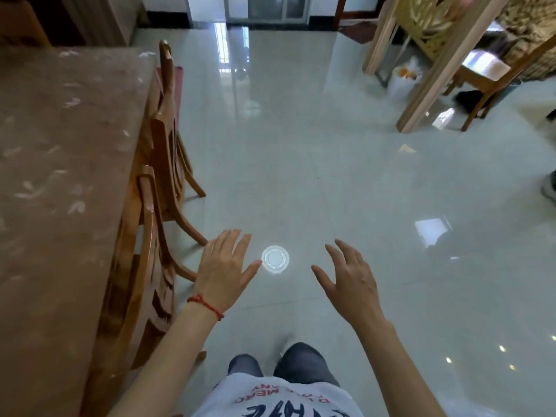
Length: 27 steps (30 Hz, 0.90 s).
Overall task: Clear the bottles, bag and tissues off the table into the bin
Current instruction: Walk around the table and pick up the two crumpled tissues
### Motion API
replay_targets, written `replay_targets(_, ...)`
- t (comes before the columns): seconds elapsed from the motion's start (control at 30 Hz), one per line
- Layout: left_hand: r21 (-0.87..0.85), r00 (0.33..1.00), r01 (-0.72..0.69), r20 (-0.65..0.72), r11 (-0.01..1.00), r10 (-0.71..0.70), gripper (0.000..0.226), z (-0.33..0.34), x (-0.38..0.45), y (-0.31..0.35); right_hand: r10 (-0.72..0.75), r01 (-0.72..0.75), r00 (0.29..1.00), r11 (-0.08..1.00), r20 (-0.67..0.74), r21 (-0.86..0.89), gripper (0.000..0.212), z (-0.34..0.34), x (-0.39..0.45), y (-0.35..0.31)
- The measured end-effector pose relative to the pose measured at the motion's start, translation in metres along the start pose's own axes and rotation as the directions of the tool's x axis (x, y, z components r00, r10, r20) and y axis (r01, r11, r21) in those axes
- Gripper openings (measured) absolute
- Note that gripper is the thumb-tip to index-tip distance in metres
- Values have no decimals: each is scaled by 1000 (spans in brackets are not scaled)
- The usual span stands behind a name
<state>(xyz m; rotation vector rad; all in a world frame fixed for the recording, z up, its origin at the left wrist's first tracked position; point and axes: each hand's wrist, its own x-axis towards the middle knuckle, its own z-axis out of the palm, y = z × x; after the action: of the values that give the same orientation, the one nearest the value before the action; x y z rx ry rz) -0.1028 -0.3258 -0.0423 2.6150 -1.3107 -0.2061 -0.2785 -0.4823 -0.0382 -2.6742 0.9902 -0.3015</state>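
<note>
Fingers: both hands spread wide with nothing in them; the left hand's fingers (pixel 233 246) fan out flat, the right hand's fingers (pixel 338 251) curve slightly.
Left hand (pixel 221 272): palm down over the floor, just right of the near chair, with a red string bracelet (pixel 207 305) on the wrist.
Right hand (pixel 353 282): palm down, well apart from the left, over bare floor.
White round lid (pixel 275 258): lies flat on the floor between the two hands, nearer the left thumb tip in the view.
Table (pixel 60 176): at the left, covered in a brown flowered cloth; no bottles, bag or tissues show on the visible part.
Chairs: two wooden ones, the near chair (pixel 144 266) and the far chair (pixel 168 139), pushed in along the table's right edge.
Floor (pixel 301 145): glossy pale tiles with window reflections.
White plastic bag (pixel 403 81): far right, on the floor beside a wooden post.
Person: stands looking down; grey trouser legs and a white printed shirt show at the near edge.
</note>
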Motion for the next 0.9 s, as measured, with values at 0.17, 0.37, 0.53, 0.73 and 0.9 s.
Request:
replay_targets(0.17, 11, 998, 47, -53, 999, -46, 61, 1, 76, -12, -53, 52, 999, 998, 10, 16, 48, 10, 91, 9)
replay_targets(0.37, 24, 992, 97, -80, 995, -94, 61, -5, 195, -27, -125, 125, 992, 992, 11, 13, 46, 20, 222, 26)
replay_targets(0.53, 54, 987, 136, -92, 989, -131, 60, -20, 289, -37, -169, 168, 985, 985, 32, 32, 47, 14, 332, 32)
replay_targets(0.73, 47, 981, 178, -89, 983, -173, 68, -28, 374, -65, -173, 164, 979, 982, 103, 93, 50, 25, 436, 23)
replay_targets(0.9, 61, 979, 187, -89, 980, -182, 60, -31, 457, -104, -168, 156, 977, 983, 134, 95, 49, 52, 518, 10)
